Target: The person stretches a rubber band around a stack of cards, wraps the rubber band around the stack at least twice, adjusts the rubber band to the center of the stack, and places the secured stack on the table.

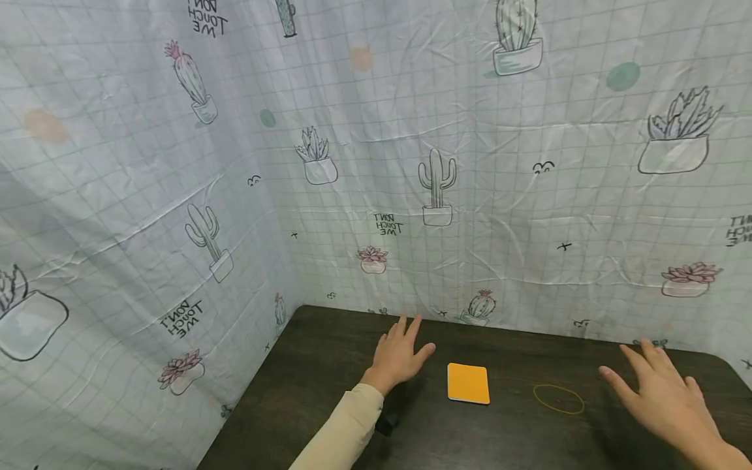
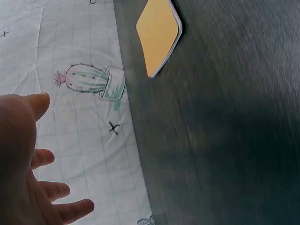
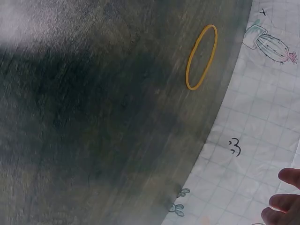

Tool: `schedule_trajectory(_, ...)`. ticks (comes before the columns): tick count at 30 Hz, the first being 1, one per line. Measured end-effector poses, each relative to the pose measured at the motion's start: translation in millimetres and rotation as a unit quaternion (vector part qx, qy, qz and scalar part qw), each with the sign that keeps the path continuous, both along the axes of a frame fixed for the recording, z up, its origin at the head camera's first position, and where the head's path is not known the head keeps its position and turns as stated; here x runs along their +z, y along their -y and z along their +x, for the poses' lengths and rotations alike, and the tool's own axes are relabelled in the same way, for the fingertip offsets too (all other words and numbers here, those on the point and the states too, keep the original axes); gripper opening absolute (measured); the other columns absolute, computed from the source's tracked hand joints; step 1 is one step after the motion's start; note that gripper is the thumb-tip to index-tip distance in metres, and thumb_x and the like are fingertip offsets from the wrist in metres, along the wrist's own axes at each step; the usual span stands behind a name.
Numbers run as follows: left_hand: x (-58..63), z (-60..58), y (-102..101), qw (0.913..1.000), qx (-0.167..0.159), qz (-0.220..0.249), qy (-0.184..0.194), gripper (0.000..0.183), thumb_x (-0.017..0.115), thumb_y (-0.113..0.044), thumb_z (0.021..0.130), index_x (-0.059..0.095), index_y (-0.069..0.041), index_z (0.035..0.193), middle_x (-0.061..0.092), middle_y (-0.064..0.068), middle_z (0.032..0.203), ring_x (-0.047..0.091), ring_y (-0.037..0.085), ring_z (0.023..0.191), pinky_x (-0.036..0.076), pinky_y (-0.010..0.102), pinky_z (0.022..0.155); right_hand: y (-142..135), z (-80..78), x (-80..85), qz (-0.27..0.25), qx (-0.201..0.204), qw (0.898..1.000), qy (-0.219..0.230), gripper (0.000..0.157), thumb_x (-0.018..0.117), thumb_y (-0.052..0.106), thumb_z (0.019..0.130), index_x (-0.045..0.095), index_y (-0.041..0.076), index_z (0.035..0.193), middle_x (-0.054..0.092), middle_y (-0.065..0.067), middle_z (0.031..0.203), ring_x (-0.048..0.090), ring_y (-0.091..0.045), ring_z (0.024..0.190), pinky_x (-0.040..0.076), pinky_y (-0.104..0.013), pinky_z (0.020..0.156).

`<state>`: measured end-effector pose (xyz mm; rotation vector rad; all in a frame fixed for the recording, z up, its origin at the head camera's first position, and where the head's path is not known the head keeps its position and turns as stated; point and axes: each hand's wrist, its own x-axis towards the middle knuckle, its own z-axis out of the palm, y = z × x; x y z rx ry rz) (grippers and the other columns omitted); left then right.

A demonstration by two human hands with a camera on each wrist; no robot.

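An orange-yellow notepad [image 1: 468,384] with rounded corners lies flat on the dark table; in the left wrist view the pad [image 2: 159,35] shows a thin white edge of pages. To its right is a thin yellow rubber band [image 1: 559,399], a loose oval on the wood; the right wrist view shows the same band [image 3: 202,57]. My left hand [image 1: 397,354] hovers left of the notepad with fingers spread, holding nothing. On the far side, my right hand [image 1: 666,395] is held over the table right of the rubber band, fingers spread and apart from it.
The dark wooden table [image 1: 329,365] ends at a white cloth curtain [image 1: 376,163] printed with cacti, which hangs behind it and along the left side. A small black object [image 1: 386,423] is at the left wrist, below the cream sleeve [image 1: 346,424].
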<state>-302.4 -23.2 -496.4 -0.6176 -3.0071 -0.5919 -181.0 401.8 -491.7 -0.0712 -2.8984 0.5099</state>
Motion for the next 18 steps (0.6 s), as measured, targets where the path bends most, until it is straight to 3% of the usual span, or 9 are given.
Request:
schedule_trajectory(5, -6.2, 0.5, -10, 0.9997, 0.006, 0.018, 0.017, 0.074, 0.049, -0.057, 0.101, 0.028, -0.019, 0.160, 0.025, 0.014, 0.163, 0.047, 0.041, 0.135, 0.045, 0.059, 0.101, 4, -2.1, -1.1, 0.003, -0.001, 1.000, 0.008, 0.085, 0.042, 0.056, 0.104, 0.031, -0.019, 0.143, 0.006, -0.047, 0.150, 0.006, -0.065, 0.137, 0.014, -0.087, 0.089)
schedule_trajectory(10, -15.1, 1.8, -21, 0.9977, 0.023, 0.048, 0.041, 0.076, 0.058, -0.054, 0.098, 0.031, -0.015, 0.159, 0.032, 0.016, 0.160, 0.050, 0.040, 0.131, 0.046, 0.062, 0.097, 9, -3.0, -3.0, 0.003, 0.005, 1.000, 0.016, 0.086, 0.042, 0.056, 0.104, 0.033, -0.019, 0.143, 0.007, -0.048, 0.149, 0.016, -0.068, 0.132, 0.024, -0.085, 0.084)
schedule_trajectory(18, -24.0, 5.7, -39, 0.9969, 0.038, 0.035, 0.060, 0.080, 0.062, -0.054, 0.096, 0.034, -0.010, 0.157, 0.044, 0.016, 0.150, 0.058, 0.032, 0.123, 0.051, 0.050, 0.094, 16, -3.7, -6.8, -0.017, 0.014, 1.000, 0.020, 0.086, 0.042, 0.056, 0.104, 0.031, -0.019, 0.144, 0.006, -0.049, 0.149, 0.021, -0.069, 0.128, 0.028, -0.080, 0.088)
